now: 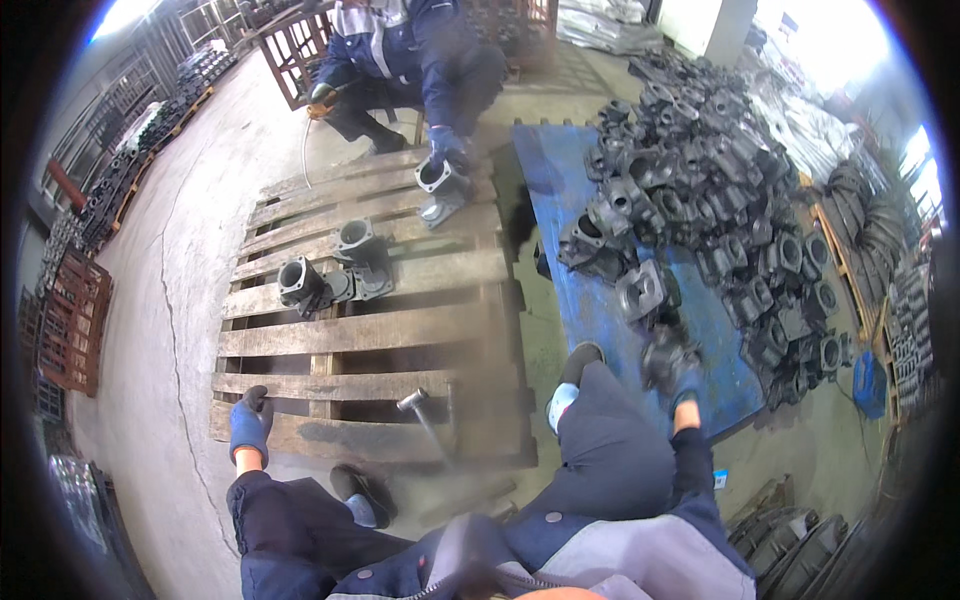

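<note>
My right hand (687, 382), in a blue glove, grips a dark metal casting (662, 358) low on the blue sheet; hand and casting are both blurred. Many similar castings (690, 170) are heaped beyond it. My left hand (250, 422), gloved in blue with dark fingertips, hangs at the wooden pallet's (350, 335) near left corner. Its fingers are slightly apart and hold nothing. On the pallet stand flanged pipe castings, one at the left (297, 280) and another beside it (358, 245). A hammer (420, 412) lies across the near slats.
A co-worker (410, 60) crouches behind the pallet, one gloved hand on a casting (437, 185), the other holding an orange tool (320, 103) with a thin hose. Brown metal crates (75, 320) stand far left. A blue container (868, 385) sits right of the heap.
</note>
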`<move>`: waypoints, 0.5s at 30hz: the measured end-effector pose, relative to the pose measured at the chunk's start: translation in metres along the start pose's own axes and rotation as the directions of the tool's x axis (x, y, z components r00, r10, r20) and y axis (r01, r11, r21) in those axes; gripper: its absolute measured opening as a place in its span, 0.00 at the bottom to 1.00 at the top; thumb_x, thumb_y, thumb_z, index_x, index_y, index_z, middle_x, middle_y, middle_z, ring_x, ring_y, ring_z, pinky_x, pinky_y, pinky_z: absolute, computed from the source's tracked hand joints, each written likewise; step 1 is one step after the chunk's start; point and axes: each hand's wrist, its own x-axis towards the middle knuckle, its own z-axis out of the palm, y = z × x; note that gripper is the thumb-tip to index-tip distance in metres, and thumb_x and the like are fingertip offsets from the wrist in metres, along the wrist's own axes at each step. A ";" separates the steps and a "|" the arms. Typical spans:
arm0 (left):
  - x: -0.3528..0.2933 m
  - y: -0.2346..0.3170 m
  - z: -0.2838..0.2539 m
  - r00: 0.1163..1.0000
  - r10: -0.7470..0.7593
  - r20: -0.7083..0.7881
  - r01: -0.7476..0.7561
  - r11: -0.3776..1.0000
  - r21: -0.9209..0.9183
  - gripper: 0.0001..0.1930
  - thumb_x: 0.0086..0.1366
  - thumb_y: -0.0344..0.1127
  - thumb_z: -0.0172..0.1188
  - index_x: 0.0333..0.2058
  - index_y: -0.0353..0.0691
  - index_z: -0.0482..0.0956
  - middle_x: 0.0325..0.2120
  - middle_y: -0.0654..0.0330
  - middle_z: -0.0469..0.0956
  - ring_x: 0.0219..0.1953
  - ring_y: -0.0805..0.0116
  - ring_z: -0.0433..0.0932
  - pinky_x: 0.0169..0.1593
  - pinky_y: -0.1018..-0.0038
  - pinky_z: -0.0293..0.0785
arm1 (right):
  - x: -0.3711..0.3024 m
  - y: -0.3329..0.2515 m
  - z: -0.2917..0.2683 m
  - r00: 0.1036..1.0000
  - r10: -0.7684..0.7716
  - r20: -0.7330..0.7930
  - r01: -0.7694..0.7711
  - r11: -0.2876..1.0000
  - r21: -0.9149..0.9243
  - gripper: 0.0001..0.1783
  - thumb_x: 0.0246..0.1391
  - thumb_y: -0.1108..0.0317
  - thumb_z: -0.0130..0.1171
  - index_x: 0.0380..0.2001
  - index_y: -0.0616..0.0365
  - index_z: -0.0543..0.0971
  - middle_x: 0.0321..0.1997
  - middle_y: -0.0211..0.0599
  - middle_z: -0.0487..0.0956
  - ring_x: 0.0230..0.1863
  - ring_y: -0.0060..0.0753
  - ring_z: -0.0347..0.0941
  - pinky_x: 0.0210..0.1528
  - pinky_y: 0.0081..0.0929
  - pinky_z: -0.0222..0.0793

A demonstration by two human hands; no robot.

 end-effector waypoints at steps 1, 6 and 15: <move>-0.002 -0.006 -0.001 0.999 0.048 -0.026 -0.049 0.998 -0.040 0.14 0.60 0.31 0.59 0.44 0.35 0.79 0.33 0.46 0.82 0.34 0.57 0.83 0.41 0.68 0.77 | -0.015 0.001 0.000 1.000 -0.008 0.021 0.008 1.000 0.015 0.33 0.51 0.43 0.60 0.48 0.63 0.78 0.49 0.51 0.80 0.50 0.51 0.76 0.51 0.39 0.69; 0.019 -0.028 0.009 0.999 0.002 0.040 0.001 0.996 -0.085 0.14 0.58 0.24 0.56 0.44 0.33 0.78 0.31 0.55 0.82 0.32 0.66 0.80 0.39 0.72 0.76 | -0.081 0.012 -0.012 0.993 0.003 0.120 -0.007 1.000 0.025 0.31 0.52 0.46 0.60 0.47 0.64 0.78 0.47 0.51 0.81 0.48 0.50 0.77 0.49 0.39 0.70; 0.033 0.060 -0.005 0.958 0.286 0.020 -0.243 0.847 -0.472 0.15 0.61 0.27 0.61 0.47 0.32 0.77 0.42 0.53 0.81 0.42 0.70 0.79 0.49 0.74 0.73 | -0.008 -0.040 -0.037 0.984 0.054 0.170 -0.003 0.957 -0.290 0.31 0.56 0.45 0.56 0.44 0.68 0.78 0.42 0.54 0.80 0.41 0.47 0.78 0.45 0.38 0.71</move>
